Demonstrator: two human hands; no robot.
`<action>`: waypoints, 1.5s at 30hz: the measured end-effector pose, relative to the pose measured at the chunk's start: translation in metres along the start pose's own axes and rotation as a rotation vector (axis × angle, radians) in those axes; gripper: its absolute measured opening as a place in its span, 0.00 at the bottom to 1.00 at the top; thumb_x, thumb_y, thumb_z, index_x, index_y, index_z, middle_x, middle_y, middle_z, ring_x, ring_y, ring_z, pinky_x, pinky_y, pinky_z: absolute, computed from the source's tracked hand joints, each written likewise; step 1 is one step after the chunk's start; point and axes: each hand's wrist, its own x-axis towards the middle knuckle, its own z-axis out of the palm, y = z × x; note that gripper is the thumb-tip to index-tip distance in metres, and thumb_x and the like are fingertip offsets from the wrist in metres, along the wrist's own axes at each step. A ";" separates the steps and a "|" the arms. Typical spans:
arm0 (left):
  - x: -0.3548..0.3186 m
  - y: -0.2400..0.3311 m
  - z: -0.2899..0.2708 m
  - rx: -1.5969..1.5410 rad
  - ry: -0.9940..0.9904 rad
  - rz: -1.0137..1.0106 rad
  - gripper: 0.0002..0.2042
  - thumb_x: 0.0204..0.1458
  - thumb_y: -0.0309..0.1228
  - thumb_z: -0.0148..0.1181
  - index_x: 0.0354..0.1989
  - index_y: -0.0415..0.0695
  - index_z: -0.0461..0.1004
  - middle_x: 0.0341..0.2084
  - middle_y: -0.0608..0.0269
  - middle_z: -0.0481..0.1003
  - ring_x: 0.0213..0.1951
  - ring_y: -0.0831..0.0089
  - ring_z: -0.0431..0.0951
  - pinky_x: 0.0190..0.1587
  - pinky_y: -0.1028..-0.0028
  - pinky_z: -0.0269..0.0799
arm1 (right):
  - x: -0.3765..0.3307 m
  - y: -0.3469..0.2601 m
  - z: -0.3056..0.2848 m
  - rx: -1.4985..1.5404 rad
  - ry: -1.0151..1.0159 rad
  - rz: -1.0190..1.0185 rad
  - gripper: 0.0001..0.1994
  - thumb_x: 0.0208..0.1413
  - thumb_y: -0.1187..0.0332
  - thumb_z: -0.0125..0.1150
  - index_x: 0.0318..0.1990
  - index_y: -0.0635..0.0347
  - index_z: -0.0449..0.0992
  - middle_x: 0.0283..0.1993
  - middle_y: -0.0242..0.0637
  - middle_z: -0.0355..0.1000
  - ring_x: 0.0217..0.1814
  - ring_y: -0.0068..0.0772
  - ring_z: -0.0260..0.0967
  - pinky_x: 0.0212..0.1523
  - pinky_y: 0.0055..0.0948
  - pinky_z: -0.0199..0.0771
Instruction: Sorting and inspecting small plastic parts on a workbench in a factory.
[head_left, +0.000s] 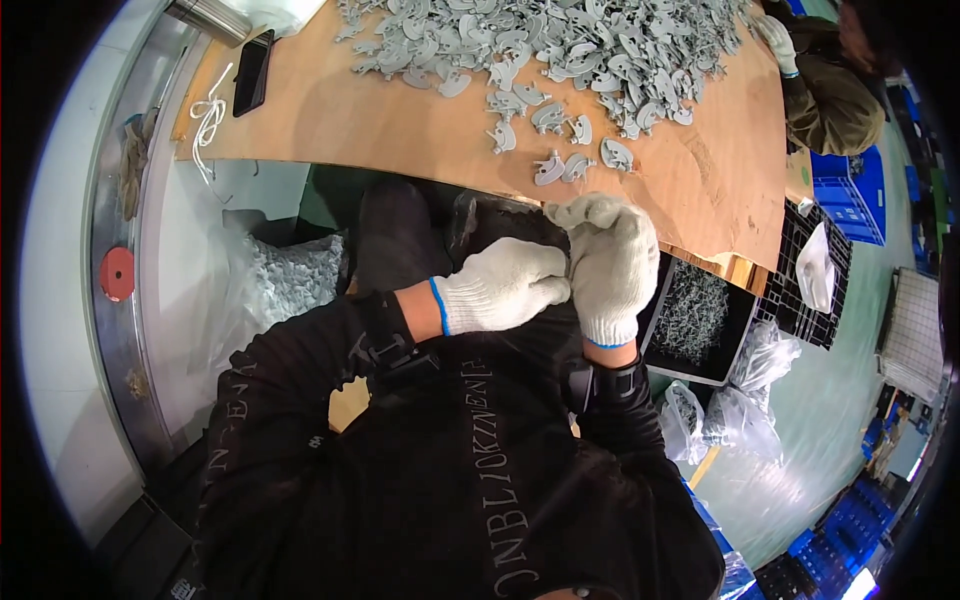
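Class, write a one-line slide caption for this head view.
Gloved left hand and right hand meet below a wooden table heaped with grey parts.

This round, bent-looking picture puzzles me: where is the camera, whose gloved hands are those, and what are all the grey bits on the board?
The camera sits on the person's head and looks down, so you see their own arms coming up from the lower edge. Its wide lens bends straight edges, which is why the picture looks round.

The left hand and right hand wear white knit gloves and are pressed together just below the table edge. Both are closed in a grip on something small; a pale bit sticks up above the right glove, but what it is cannot be told.

On the brown board lies a big heap of small grey parts, all alike. A black phone and a white cord lie at its left end. Under the table sit a bag of grey parts and a dark tray. Another person's gloved hand works at the top right.
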 end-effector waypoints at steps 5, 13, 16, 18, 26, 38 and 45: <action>0.008 0.001 0.003 -0.292 0.076 -0.209 0.10 0.65 0.35 0.62 0.43 0.41 0.82 0.36 0.52 0.84 0.39 0.53 0.86 0.44 0.58 0.82 | -0.014 -0.006 0.027 -0.038 0.143 -0.049 0.11 0.76 0.64 0.60 0.45 0.65 0.78 0.50 0.46 0.81 0.54 0.49 0.80 0.60 0.49 0.81; 0.035 -0.020 -0.064 0.584 0.435 0.287 0.12 0.64 0.31 0.63 0.54 0.48 0.82 0.46 0.57 0.83 0.49 0.51 0.85 0.52 0.57 0.83 | 0.010 -0.012 -0.036 -0.761 0.151 -0.072 0.15 0.73 0.65 0.60 0.60 0.63 0.80 0.63 0.52 0.78 0.65 0.58 0.75 0.71 0.61 0.71; 0.067 -0.039 -0.103 0.790 0.629 0.206 0.16 0.65 0.33 0.61 0.61 0.53 0.80 0.54 0.64 0.79 0.57 0.56 0.82 0.58 0.54 0.82 | 0.034 -0.007 -0.046 -1.363 0.133 -0.197 0.18 0.70 0.67 0.62 0.65 0.59 0.80 0.67 0.52 0.77 0.71 0.59 0.71 0.74 0.60 0.68; 0.081 -0.036 -0.105 0.851 0.593 0.167 0.16 0.65 0.33 0.61 0.61 0.54 0.81 0.56 0.64 0.79 0.58 0.56 0.81 0.58 0.54 0.82 | 0.045 -0.004 -0.047 -1.729 0.068 -0.351 0.23 0.66 0.68 0.64 0.68 0.55 0.80 0.70 0.50 0.75 0.76 0.58 0.67 0.77 0.59 0.64; 0.097 -0.053 -0.104 0.689 0.413 0.269 0.16 0.66 0.32 0.60 0.61 0.54 0.81 0.62 0.61 0.78 0.60 0.56 0.81 0.62 0.58 0.80 | 0.049 0.007 -0.032 -1.632 -0.180 -0.265 0.25 0.62 0.69 0.66 0.68 0.53 0.80 0.73 0.46 0.74 0.79 0.57 0.64 0.80 0.55 0.60; 0.126 -0.020 -0.112 0.635 0.365 0.073 0.16 0.68 0.32 0.55 0.61 0.52 0.82 0.64 0.60 0.77 0.61 0.57 0.81 0.64 0.59 0.79 | 0.116 0.007 -0.068 -1.725 -0.003 -0.457 0.20 0.60 0.81 0.58 0.58 0.60 0.84 0.61 0.47 0.82 0.68 0.51 0.76 0.70 0.42 0.75; 0.178 0.012 -0.090 0.928 0.323 0.248 0.18 0.63 0.26 0.56 0.59 0.57 0.83 0.59 0.62 0.80 0.59 0.54 0.81 0.61 0.56 0.81 | 0.104 0.013 -0.081 -1.250 0.141 -0.278 0.17 0.58 0.85 0.54 0.49 0.63 0.86 0.56 0.47 0.84 0.63 0.48 0.80 0.67 0.39 0.78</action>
